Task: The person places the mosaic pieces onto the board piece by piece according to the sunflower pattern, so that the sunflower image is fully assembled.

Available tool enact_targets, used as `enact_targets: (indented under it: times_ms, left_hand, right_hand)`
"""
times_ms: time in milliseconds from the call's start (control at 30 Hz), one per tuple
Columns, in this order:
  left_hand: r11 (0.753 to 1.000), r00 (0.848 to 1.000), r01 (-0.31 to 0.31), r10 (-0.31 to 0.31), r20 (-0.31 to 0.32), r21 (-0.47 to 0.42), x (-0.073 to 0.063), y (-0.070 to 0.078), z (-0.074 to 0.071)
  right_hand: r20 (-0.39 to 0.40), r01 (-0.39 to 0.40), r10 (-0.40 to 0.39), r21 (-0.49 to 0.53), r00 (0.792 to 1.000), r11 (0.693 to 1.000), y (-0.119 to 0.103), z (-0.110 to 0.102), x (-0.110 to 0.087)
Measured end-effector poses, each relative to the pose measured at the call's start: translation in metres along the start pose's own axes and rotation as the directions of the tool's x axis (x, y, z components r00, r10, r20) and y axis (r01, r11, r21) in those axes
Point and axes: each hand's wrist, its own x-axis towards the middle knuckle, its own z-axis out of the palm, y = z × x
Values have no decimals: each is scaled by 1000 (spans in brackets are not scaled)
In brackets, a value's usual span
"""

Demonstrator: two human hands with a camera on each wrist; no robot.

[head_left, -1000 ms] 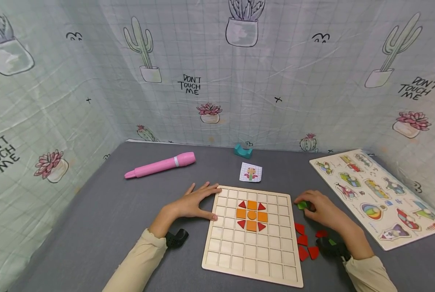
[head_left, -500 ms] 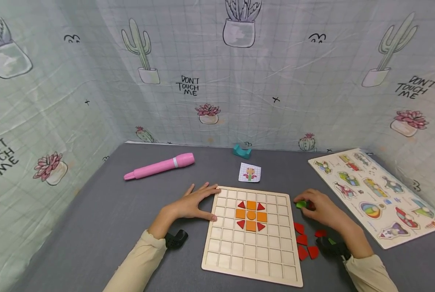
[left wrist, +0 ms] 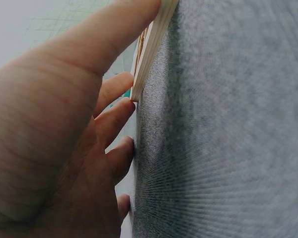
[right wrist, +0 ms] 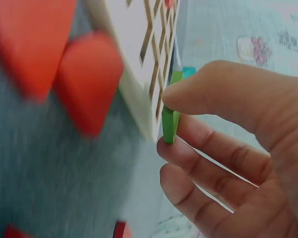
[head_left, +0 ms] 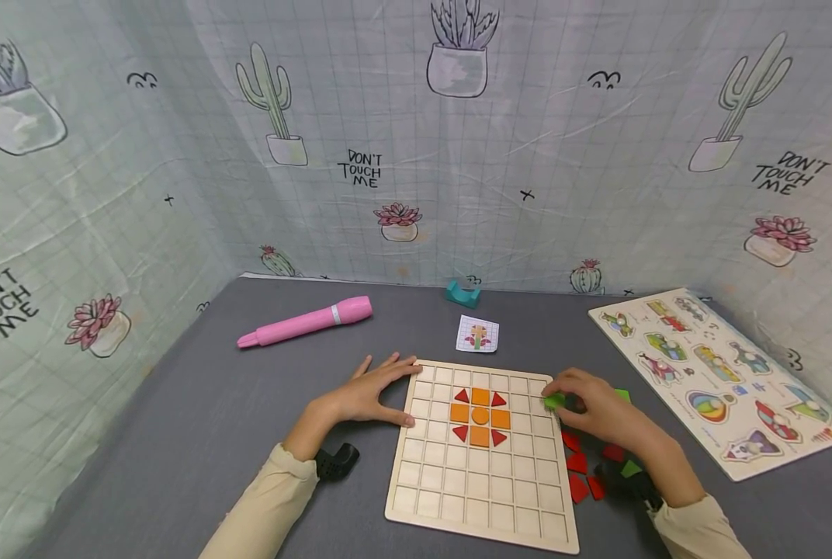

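Note:
A wooden grid board [head_left: 451, 497] lies on the grey table, bearing an orange circle [head_left: 481, 416], several orange squares [head_left: 500, 419] around it and several small red triangles [head_left: 462, 396]. My left hand [head_left: 367, 394] touches the board's left edge, thumb and fingers spread. In the left wrist view the thumb [left wrist: 114, 39] is against the board's side. Between thumb and fingers my right hand [head_left: 601, 411] pinches a small green tile [right wrist: 170, 124], held over the board's upper right edge. Loose red tiles [head_left: 577, 463] and a green tile [head_left: 630, 468] lie right of the board.
Behind the board lie a small pattern card [head_left: 477, 335] and a teal holder [head_left: 462, 294]. A pink pen-shaped object [head_left: 304, 322] rests at the back left. A picture puzzle board [head_left: 719, 388] is on the right. Another green piece [head_left: 622, 394] shows behind my right hand.
My right hand has moved left with the green tile, from the table beside the board to over its right edge. My left hand has stayed at the left edge.

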Motion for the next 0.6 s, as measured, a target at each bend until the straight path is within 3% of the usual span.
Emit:
enact_targets:
  times_ms: [167, 367, 600]
  left_hand:
    - [1000, 1000, -2, 2, -2, -3, -1, -1, 1]
    - [1000, 1000, -3, 3, -2, -3, -1, 1, 0]
    - [1000, 1000, -6, 6, -5, 3, -2, 1, 0]
  right_hand:
    - [64, 7, -7, -1, 998, 1000, -14, 5, 7]
    - [145, -20, 10, 66, 989, 998, -27, 11, 11]
    - [165, 13, -24, 64, 986, 998, -41, 18, 14]
